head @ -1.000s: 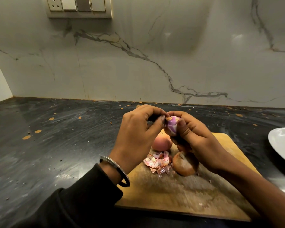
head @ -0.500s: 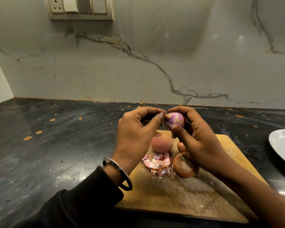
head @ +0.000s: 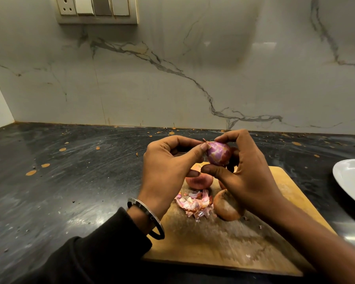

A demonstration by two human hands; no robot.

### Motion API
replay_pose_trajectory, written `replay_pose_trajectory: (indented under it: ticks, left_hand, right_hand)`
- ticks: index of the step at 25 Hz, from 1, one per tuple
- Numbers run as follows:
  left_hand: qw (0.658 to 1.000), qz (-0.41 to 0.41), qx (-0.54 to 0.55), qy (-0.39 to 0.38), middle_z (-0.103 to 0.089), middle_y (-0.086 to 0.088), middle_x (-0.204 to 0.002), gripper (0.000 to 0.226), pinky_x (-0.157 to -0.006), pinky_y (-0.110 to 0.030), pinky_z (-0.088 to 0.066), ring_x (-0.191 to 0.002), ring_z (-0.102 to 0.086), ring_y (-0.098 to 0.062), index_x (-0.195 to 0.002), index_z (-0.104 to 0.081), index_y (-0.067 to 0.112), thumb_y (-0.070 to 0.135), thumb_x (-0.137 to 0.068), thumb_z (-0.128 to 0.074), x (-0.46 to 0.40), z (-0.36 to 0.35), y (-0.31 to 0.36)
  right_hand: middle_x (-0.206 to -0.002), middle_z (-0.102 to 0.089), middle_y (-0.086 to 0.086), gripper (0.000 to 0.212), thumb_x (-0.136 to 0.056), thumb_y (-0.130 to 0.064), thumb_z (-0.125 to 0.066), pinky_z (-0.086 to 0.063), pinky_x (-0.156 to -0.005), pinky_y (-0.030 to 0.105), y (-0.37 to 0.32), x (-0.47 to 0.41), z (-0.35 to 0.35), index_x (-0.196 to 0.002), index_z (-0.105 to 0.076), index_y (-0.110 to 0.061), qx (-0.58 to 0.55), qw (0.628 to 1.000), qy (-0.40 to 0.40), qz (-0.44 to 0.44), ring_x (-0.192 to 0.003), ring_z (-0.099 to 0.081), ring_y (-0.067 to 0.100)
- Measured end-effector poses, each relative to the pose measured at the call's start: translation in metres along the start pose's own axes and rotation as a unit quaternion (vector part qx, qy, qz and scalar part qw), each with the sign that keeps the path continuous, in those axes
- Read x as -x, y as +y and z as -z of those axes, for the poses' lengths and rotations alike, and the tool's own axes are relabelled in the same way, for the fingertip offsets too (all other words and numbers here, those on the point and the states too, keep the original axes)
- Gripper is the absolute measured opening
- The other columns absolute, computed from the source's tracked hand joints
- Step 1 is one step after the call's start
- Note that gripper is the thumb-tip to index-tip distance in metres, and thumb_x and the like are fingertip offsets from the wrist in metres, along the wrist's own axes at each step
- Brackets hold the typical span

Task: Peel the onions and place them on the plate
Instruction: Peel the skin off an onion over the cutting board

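Note:
A small purple onion (head: 218,153), mostly stripped of its dry skin, is held above the wooden cutting board (head: 223,240). My right hand (head: 246,175) grips it between thumb and fingers. My left hand (head: 168,171) pinches a bit of skin at the onion's left tip with thumb and forefinger. On the board below lie a pinkish unpeeled onion (head: 200,181), a brown unpeeled onion (head: 226,206) and a pile of pink peel scraps (head: 195,203). A third onion is mostly hidden behind my right hand. The white plate (head: 350,181) sits at the right edge.
The board lies on a dark stone counter (head: 70,181) flecked with bits of peel. A marble backsplash rises behind, with a switch panel (head: 96,9) at the top left. A metal bangle (head: 148,216) circles my left wrist.
The onion has turned in my right hand, showing more bare purple surface. Both hands stay close together above the board while my left fingers work at the tip.

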State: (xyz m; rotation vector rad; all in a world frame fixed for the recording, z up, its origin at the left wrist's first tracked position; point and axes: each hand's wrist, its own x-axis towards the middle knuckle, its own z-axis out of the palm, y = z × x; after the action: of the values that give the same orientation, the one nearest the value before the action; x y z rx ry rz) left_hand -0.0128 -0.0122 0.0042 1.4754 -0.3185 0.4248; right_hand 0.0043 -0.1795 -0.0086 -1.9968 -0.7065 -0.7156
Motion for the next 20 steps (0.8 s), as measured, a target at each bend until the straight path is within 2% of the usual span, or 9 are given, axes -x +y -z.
replay_pose_trajectory:
  ticks: [3, 7, 10, 13, 16, 20]
  left_hand:
    - [1.0, 0.007, 0.011, -0.027, -0.075, -0.004, -0.086, 0.012, -0.054, -0.029, -0.059, -0.079, -0.074, -0.017, -0.092, -0.072, 0.01, 0.015, -0.082, -0.075, -0.001, 0.002, 0.002]
    - [0.996, -0.021, -0.03, -0.079, -0.071, -0.006, -0.09, 0.012, -0.057, -0.027, -0.058, -0.08, -0.071, -0.012, -0.099, -0.067, 0.008, 0.015, -0.089, -0.066, -0.004, 0.004, 0.003]
    - [0.991, -0.042, -0.087, -0.093, -0.065, -0.001, -0.087, 0.007, -0.057, -0.024, -0.054, -0.075, -0.062, -0.009, -0.097, -0.063, 0.011, 0.016, -0.095, -0.059, -0.005, 0.002, 0.001]
    - [0.982, -0.06, -0.154, -0.09, -0.058, -0.004, -0.088, 0.011, -0.058, -0.026, -0.049, -0.075, -0.054, -0.015, -0.096, -0.056, 0.012, 0.021, -0.1, -0.052, -0.003, -0.001, -0.004]
    - [0.979, -0.067, -0.164, -0.096, -0.053, -0.006, -0.089, 0.014, -0.052, -0.014, -0.045, -0.067, -0.055, -0.004, -0.095, -0.051, 0.009, 0.02, -0.102, -0.047, -0.002, -0.002, -0.003]
    - [0.98, -0.055, -0.147, -0.122, -0.049, -0.002, -0.085, 0.014, -0.049, -0.01, -0.044, -0.061, -0.054, 0.002, -0.093, -0.048, 0.01, 0.019, -0.103, -0.044, 0.002, -0.005, -0.001]
  right_hand:
    - [-0.106, -0.054, -0.008, 0.051, -0.074, -0.036, -0.08, -0.051, -0.065, 0.019, -0.002, 0.0, 0.0, -0.107, -0.042, -0.038, 0.01, 1.0, -0.001, 0.017, -0.088, -0.059, 0.009]
    - [-0.106, -0.058, -0.01, 0.045, -0.076, -0.04, -0.075, -0.054, -0.064, 0.03, -0.003, 0.002, 0.001, -0.108, -0.047, -0.027, 0.01, 0.999, -0.021, 0.031, -0.087, -0.063, 0.014]
    - [-0.102, -0.059, -0.006, 0.046, -0.075, -0.042, -0.075, -0.053, -0.064, 0.032, -0.003, 0.002, 0.0, -0.106, -0.051, -0.017, 0.003, 0.999, -0.029, 0.024, -0.085, -0.062, 0.017]
    - [-0.099, -0.059, -0.003, 0.05, -0.073, -0.052, -0.071, -0.054, -0.065, 0.032, -0.006, 0.002, -0.001, -0.103, -0.051, -0.017, -0.002, 0.999, -0.03, 0.014, -0.085, -0.062, 0.017]
    - [-0.097, -0.057, -0.002, 0.051, -0.073, -0.06, -0.065, -0.051, -0.063, 0.03, -0.01, 0.002, 0.0, -0.099, -0.05, -0.019, 0.02, 0.999, -0.032, 0.017, -0.082, -0.059, 0.016]
    - [-0.088, -0.053, -0.001, 0.042, -0.077, -0.043, -0.078, -0.044, -0.059, 0.024, -0.011, 0.001, -0.001, -0.091, -0.044, -0.022, 0.066, 0.997, -0.023, 0.024, -0.073, -0.051, 0.014]
